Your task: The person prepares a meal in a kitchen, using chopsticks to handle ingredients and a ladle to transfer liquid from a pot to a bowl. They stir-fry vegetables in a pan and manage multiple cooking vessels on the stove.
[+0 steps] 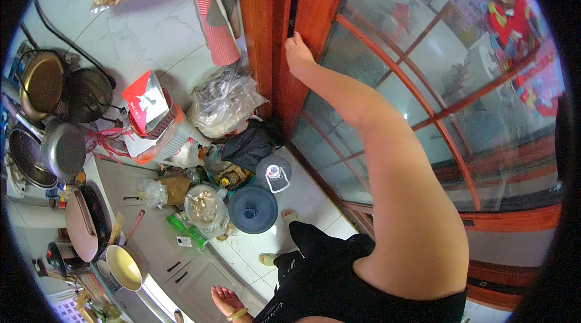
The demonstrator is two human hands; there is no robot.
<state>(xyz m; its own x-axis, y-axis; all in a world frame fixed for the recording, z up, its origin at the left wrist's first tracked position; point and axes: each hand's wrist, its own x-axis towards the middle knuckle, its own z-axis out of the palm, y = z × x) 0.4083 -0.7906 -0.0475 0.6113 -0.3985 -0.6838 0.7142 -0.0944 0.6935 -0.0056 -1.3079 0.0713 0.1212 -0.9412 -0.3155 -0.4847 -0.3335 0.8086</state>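
My right hand (297,54) is at the lower end of a long black handle (293,10), its fingers curled at the recess. The handle is set in the reddish-brown wooden frame (313,1) of a glazed sliding door. My right arm stretches across the glass pane (399,91). Low in the picture, my left hand (227,301) hangs palm up, holding nothing, a pale bangle on its wrist. Closest to it are the grey cabinet doors (204,273). On the counter's edge sits a pan with a cream-yellow inside (123,267).
Beside my feet stand a blue lidded bucket (253,209), a container with a white handle (274,173) and a plastic-lined bin (206,209). Clear plastic bags (224,100) and a dark bag (252,144) crowd the door's foot. Pans (66,150) hang at left.
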